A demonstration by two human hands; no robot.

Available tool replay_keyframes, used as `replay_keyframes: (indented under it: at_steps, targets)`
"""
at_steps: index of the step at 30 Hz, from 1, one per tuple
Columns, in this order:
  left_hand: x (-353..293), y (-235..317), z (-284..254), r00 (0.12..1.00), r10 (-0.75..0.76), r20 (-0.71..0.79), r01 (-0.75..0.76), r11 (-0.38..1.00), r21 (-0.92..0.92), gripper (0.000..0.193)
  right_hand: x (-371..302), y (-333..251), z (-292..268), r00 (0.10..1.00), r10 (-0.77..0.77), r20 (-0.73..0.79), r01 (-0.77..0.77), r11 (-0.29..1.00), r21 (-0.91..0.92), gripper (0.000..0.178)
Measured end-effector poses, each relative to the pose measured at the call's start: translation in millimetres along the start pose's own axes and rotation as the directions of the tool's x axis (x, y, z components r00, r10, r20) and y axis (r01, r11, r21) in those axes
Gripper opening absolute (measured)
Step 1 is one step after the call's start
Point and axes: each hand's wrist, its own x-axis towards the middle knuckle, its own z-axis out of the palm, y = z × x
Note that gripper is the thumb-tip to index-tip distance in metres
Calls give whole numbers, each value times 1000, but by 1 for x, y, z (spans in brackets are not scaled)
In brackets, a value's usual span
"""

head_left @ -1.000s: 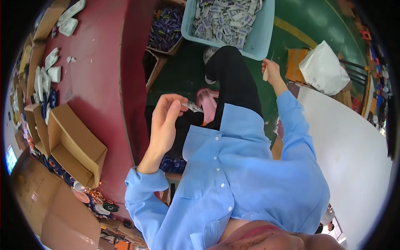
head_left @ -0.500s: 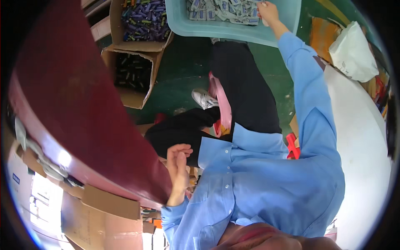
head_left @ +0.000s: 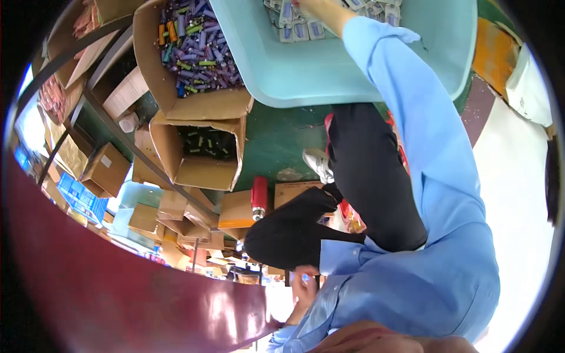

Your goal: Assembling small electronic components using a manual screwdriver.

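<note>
My right arm stretches over the light blue plastic bin, where many small flat grey-white pieces with blue-violet centres lie. Only the wrist and part of my right hand show above those pieces. The picture's upper edge cuts off its fingers, so any grip is hidden. Low in the picture, my left hand rests by the hem of my blue shirt, near the dark red tabletop. Its fingers are loosely bent and slightly apart, with nothing seen in them.
Left of the bin stands a carton of purple, green and orange cylinders; a smaller carton of dark ones sits nearer. A red flask is by my knee. Shelving with boxes fills the left; a white surface lies right.
The view has turned, showing more shelves and the red flask at left. My right hand has gone left over the pieces, out past the upper edge. My left hand appears lower and farther right.
</note>
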Motion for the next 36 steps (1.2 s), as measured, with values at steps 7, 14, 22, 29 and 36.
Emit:
replay_keyframes:
  at_steps: [7,14,22,29,36]
  targets:
    - [-3,-22,11,981,176,-75,-170,981,90,24,71,16,47,989,-46,-138,16,978,-210,42]
    - [-11,-22,4,993,-31,116,10,985,171,10,61,-4,30,992,17,-122,-29,995,-94,38]
    - [7,1,2,980,-24,198,-14,982,190,15,78,8,40,924,265,276,-342,895,285,26]
    - [4,-10,4,989,43,140,-61,991,122,14,109,3,48,885,416,210,-443,890,107,28]
    - [8,-6,7,986,8,169,-39,983,182,17,46,-15,40,995,63,-82,-50,987,152,44]
